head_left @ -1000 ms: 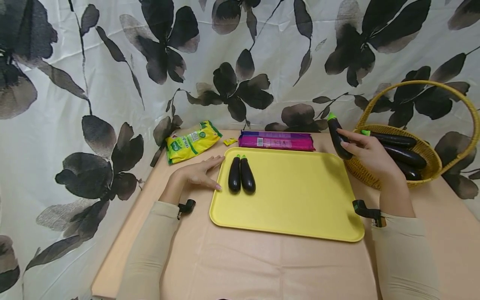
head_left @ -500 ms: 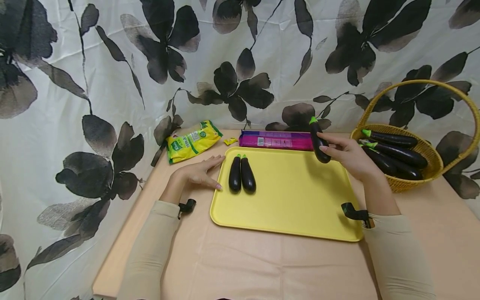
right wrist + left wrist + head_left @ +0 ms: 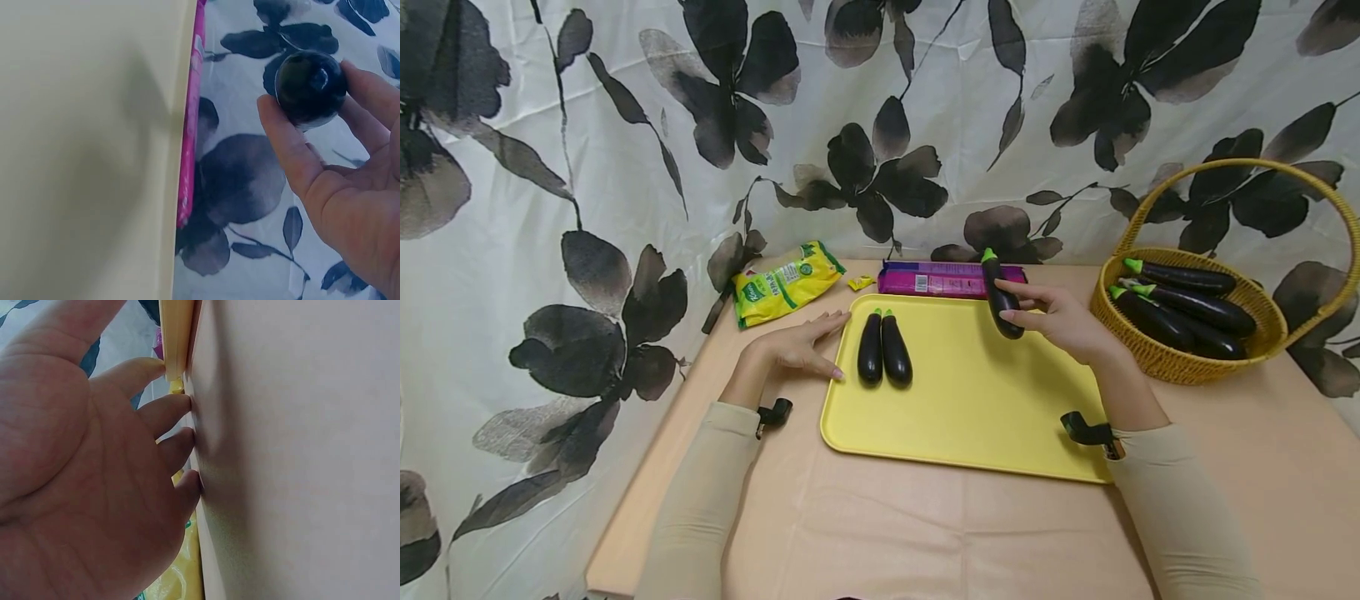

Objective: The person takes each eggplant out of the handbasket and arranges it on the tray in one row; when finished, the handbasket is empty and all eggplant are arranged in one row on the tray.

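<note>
Bright yellow-and-green plastic packet (image 3: 788, 284) on pale peach table (image 3: 887, 533). Just beside it, left hand (image 3: 792, 345), fingers spread, touching left edge of yellow rectangular tray (image 3: 970, 408). Two glossy dark-purple eggplants (image 3: 897, 352) side by side on tray's left part. Pink-and-purple packet (image 3: 934, 281) behind tray. Glossy green-stemmed eggplant (image 3: 997, 302) pinched between thumb and fingers of right hand (image 3: 1062, 322), raised above tray's far side. Rightmost, yellow woven basket (image 3: 1183, 372) holding more eggplants (image 3: 1213, 310).

the right hand (image 3: 356, 187) pinches a dark, shiny eggplant (image 3: 310, 89) beside a pale tray (image 3: 81, 150) and pink packet (image 3: 190, 137)
</note>
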Available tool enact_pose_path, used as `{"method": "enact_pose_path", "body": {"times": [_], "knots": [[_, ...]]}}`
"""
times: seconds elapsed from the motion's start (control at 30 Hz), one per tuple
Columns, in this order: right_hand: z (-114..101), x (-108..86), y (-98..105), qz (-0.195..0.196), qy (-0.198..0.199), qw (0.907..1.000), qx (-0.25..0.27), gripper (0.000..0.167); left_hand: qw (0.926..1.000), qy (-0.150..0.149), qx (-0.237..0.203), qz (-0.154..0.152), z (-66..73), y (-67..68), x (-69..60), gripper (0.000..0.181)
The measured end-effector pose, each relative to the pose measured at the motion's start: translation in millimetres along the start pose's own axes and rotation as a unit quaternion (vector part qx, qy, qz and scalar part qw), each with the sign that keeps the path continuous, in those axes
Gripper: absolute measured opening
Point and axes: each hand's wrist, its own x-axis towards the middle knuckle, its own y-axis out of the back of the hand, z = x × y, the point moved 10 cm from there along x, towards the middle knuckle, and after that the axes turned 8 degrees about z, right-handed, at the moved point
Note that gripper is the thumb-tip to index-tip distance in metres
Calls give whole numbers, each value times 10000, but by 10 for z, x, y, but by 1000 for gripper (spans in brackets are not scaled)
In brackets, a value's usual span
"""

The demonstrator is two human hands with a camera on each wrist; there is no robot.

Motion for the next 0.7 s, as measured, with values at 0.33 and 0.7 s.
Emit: {"method": "enact_pose_path", "body": {"times": [0.33, 0.7], "knots": [[2, 68, -338, -521, 95, 9984, -193, 56, 10000, 10, -28, 19, 0, 4, -1, 127], [-45, 94, -691, -960, 341, 9939, -412, 54, 10000, 95, -5, 28, -7, 4, -2, 128]]}}
